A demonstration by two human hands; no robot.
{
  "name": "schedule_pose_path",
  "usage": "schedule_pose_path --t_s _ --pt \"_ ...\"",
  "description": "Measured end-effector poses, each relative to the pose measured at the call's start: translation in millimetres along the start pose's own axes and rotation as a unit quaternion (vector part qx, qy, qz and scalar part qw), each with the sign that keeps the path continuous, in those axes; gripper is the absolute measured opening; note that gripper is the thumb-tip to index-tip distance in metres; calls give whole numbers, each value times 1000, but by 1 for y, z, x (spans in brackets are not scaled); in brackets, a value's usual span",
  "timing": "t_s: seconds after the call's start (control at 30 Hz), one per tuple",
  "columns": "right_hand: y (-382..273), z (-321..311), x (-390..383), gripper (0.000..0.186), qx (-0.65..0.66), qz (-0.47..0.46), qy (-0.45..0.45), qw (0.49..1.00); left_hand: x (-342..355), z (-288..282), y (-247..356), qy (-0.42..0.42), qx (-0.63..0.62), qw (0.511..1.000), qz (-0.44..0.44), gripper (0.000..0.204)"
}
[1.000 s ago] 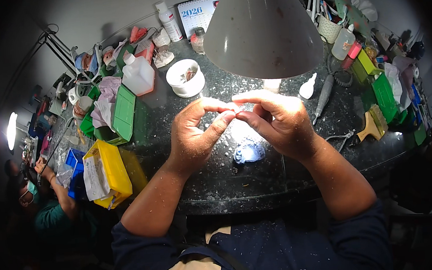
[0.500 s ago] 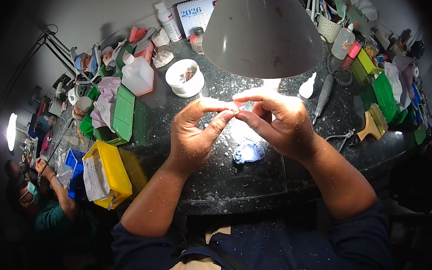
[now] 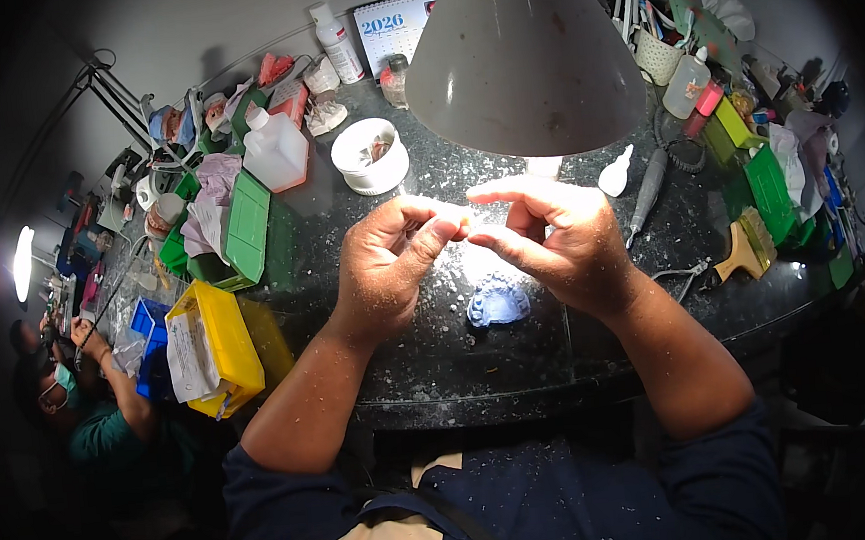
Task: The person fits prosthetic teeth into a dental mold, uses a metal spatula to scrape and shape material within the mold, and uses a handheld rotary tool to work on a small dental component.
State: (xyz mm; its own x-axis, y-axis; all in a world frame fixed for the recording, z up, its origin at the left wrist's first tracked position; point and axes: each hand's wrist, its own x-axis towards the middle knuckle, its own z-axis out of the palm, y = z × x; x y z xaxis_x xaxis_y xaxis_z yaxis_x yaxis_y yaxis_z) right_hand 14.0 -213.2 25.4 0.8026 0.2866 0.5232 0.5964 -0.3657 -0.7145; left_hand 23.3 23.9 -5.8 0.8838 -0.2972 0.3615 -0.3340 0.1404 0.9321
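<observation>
Under the grey lamp shade [image 3: 524, 73], my left hand [image 3: 392, 258] pinches a tiny pale piece [image 3: 469, 218], largely hidden by thumb and fingertips. My right hand [image 3: 561, 241] is just beside it, index finger extended above the piece and thumb below, fingers somewhat apart; whether it grips the piece is unclear. Below them a blue dental cast [image 3: 497, 306] lies on the speckled dark bench [image 3: 430, 371].
A white pot [image 3: 371, 174], white dropper bottle [image 3: 614, 172], rotary handpiece [image 3: 648, 195], pliers [image 3: 693, 272] and brush [image 3: 742, 253] surround my hands. Green bins [image 3: 244, 228], a yellow bin [image 3: 222, 345] and cluttered supplies line both sides. A masked co-worker [image 3: 102, 414] sits at the left.
My left thumb and fingers have closed slightly around the small piece, shifting up and left. My right thumb and index finger have loosened slightly, parting a little more.
</observation>
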Motion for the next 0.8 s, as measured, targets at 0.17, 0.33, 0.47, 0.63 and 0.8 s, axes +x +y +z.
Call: schedule_pose_path --t_s 0.17,0.33,0.47,0.63,0.8 --pt "6 5 -1 25 9 -14 4 1000 2 -3 -1 -33 -79 996 -21 16" --pt "2 1 -1 21 8 -16 6 1000 2 -3 3 -33 -45 998 -36 19" --pt "1 0 0 20 -7 -22 2 1000 1 -2 3 -30 -47 997 -46 20" --pt "0 1 0 19 -4 -23 -1 1000 1 -3 4 -31 -42 998 -47 20" --pt "3 2 0 19 3 -27 2 1000 1 -3 4 -30 -40 998 -46 20"
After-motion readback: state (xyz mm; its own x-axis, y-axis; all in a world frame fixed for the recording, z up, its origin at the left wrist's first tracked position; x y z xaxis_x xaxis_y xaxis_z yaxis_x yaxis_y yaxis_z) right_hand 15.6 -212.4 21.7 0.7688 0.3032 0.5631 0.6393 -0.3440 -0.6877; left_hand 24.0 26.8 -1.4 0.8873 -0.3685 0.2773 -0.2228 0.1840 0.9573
